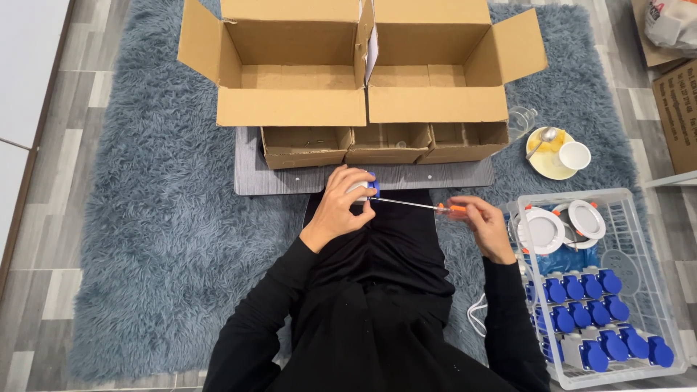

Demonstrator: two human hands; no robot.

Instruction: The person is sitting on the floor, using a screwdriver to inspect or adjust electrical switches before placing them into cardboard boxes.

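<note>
screwdriver (421,206) gripped in right hand (483,225) | left hand (345,203) fingers hold blue-white part (367,189); cardboard boxes (363,65) ahead; basket (617,305) right

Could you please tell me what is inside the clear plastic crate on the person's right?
The clear plastic crate holds two round white downlight fittings, rows of blue-and-white plug-like parts, and a blue bag. Whatever lies beneath them is covered.

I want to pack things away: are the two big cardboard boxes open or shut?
Open. Both big cardboard boxes have their top flaps folded outward, and their bare inner walls show.
</note>
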